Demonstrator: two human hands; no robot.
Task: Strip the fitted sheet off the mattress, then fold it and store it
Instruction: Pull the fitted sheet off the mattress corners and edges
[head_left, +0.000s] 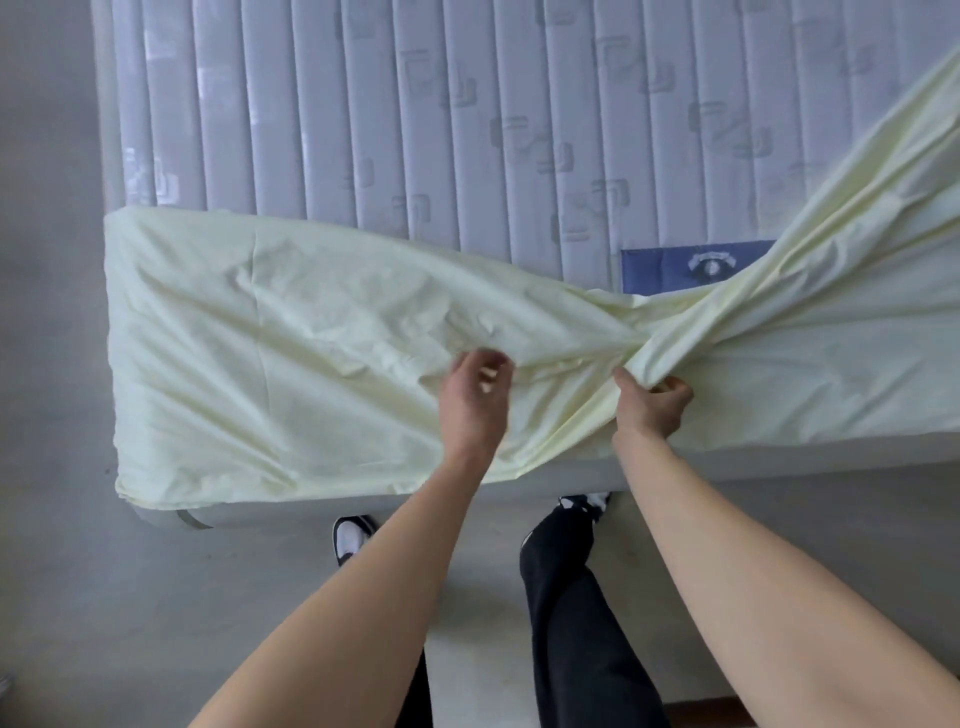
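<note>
Grey floor (47, 312) is seen at 9 o'clock, beside the bed edge. Quilted mattress (415, 130) is exposed across the top, 10 to 1 o'clock, w/ a blue label (670, 270) at approx. 2 o'clock, partly covered by cloth. Pale yellow fitted sheet (270, 332) is found lying over the near end of the mattress, left corner appearing wrapped over the bed corner at 8 o'clock; the rest is gathered into a twist at centre and stretched up to the frame edge at 2 o'clock.

Left hand (475, 402) is held over the sheet just left of centre, fingers loosely curled and apart, nothing gripped; contact w/ cloth cannot be told. Right hand (654, 402) is clamped on the gathered twist, fingers and thumb pinched round the fabric.

Dark trousers (576, 597) and two shoes, one at (350, 538), are noted at 6 o'clock, below the bed base (311, 512).
</note>
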